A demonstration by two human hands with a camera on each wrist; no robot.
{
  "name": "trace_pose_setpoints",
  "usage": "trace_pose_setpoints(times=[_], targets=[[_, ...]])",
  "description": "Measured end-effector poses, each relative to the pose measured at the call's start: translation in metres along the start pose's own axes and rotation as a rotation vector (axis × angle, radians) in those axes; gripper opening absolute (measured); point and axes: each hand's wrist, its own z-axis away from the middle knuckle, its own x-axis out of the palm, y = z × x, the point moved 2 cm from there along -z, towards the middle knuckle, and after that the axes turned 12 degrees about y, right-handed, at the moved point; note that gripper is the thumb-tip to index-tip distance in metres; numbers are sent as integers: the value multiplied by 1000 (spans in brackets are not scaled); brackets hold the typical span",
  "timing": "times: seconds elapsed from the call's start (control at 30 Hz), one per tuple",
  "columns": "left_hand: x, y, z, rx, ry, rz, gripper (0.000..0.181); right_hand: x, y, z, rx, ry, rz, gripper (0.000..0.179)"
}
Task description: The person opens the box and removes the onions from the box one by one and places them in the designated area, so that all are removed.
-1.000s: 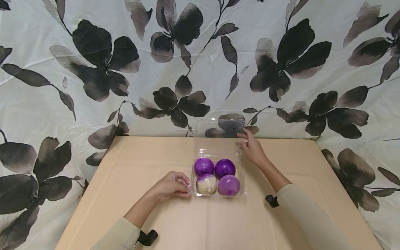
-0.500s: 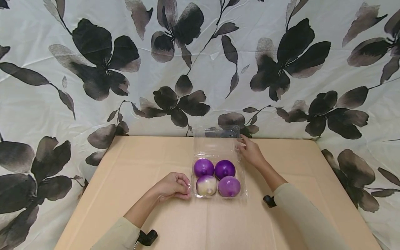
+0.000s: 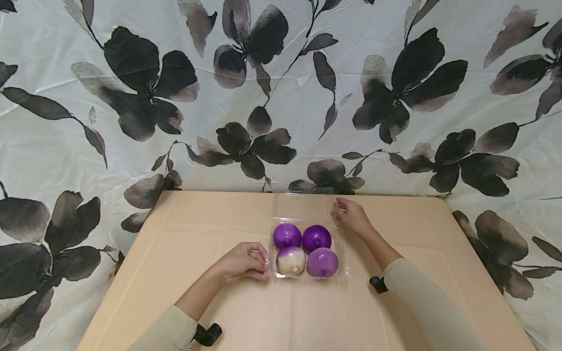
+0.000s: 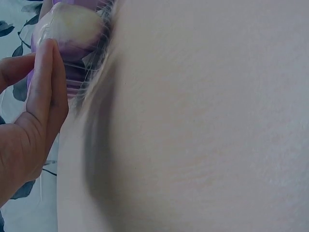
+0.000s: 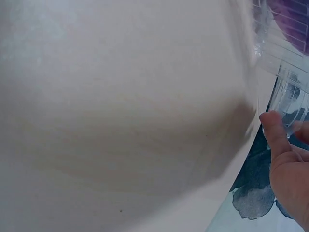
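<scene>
Several glossy purple onions (image 3: pixel 322 262), one of them partly white (image 3: pixel 291 260), sit in a clear plastic clamshell box (image 3: pixel 343 271) on the table. Its lid (image 3: pixel 303 205) is raised off the onions at the far side. At the box's near left, my left hand (image 3: pixel 243 261) pinches the edge between thumb and fingers; in the left wrist view its straight fingers (image 4: pixel 44 82) touch beside the whitish onion. My right hand (image 3: pixel 351 217) holds the lid's right edge, and the right wrist view shows thumb and finger on the clear plastic (image 5: pixel 289 96).
A pale wooden-looking table (image 3: pixel 210 219) runs under the box. Behind it and at both sides hangs a white cloth (image 3: pixel 184 117) with dark flower print. Small black devices (image 3: pixel 207 335) are worn at both wrists.
The lid's top edge has come down in the view, and my right hand has moved slightly down with it. My left hand and the onions have stayed in place.
</scene>
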Motion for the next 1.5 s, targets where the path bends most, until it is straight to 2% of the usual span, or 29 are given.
trace_pose_setpoints(times=[0.43,0.6,0.77,0.97,1.2,1.5], targets=[[2,0,-8,7,16,-3,18,0,10,-8,48,-1,-66,50],[4,0,-11,6,22,4,18,-9,11,-6,16,1,-108,50],[4,0,-14,10,22,11,18,-22,8,-3,-23,5,-104,51],[5,1,-16,7,21,19,19,-41,0,3,-123,-1,-106,49],[4,2,-16,0,17,23,18,-56,-13,21,-226,-58,-136,51],[4,3,-16,-3,24,10,18,-65,-31,47,-467,-165,-52,56]])
